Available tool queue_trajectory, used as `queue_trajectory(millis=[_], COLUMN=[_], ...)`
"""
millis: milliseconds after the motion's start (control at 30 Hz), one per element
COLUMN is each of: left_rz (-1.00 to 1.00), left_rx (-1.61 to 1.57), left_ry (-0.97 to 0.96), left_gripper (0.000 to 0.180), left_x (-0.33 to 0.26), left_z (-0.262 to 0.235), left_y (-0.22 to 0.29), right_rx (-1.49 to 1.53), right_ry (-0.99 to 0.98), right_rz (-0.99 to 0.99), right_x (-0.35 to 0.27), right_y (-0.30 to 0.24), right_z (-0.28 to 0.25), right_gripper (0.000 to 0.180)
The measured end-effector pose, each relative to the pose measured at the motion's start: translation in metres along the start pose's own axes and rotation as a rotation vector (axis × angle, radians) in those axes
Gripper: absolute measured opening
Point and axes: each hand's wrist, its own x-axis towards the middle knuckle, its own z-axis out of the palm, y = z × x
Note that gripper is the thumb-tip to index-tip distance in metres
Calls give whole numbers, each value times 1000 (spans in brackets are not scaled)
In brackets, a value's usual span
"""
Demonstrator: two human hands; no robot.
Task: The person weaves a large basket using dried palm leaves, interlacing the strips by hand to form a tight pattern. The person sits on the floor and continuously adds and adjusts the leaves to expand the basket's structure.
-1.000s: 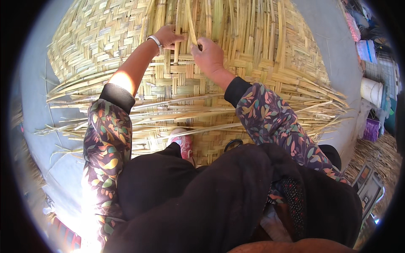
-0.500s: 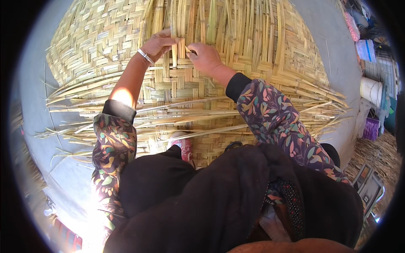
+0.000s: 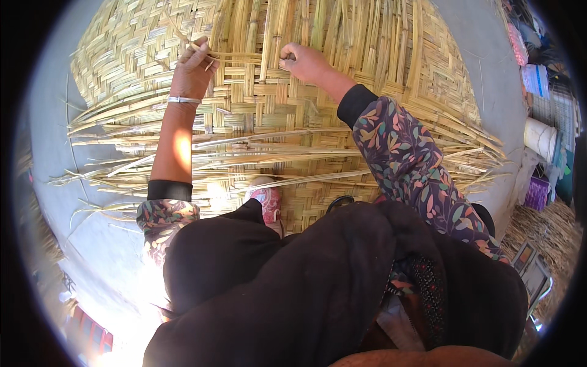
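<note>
Pinched between left hand (image 3: pixel 194 68) fingers and right hand (image 3: pixel 306 61) fingers: one thin reed strip (image 3: pixel 244 56), stretched crosswise over upright strands, likely for threading into the woven reed mat (image 3: pixel 342 110) spread on grey ground (image 3: pixel 55 110).

the woven reed mat (image 3: pixel 293 110) lies flat under me, pale yellow and checker-plaited, its near edge bristling with loose unwoven ends. one thin reed strip (image 3: pixel 235 56) runs crosswise between my hands, slightly bowed.
</note>
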Motion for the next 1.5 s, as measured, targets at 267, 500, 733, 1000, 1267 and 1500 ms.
queue_trajectory(millis=[267, 500, 733, 1000, 1267, 1500], left_rz=[5, 43, -42, -107, -47, 6], left_rx=[49, 219, 175, 110, 847, 1206], left_ry=[154, 358, 358, 22, -190, -29], left_gripper=[15, 21, 25, 20, 51, 39], left_x=[-21, -20, -6, -19, 21, 63], left_z=[-15, -22, -35, -45, -39, -31], left_y=[-6, -15, -13, 8, 32, 15], right_rx=[-231, -410, -520, -235, -166, -115], right_ry=[28, 63, 131, 91, 141, 246], right_rz=[27, -8, -217, -397, -200, -116], right_x=[-9, -13, -25, 9, 8, 4], right_y=[-24, -31, -57, -80, -100, -100], right_z=[0, 7, -13, 32, 26, 29], right_gripper=[14, 10, 12, 22, 28, 21])
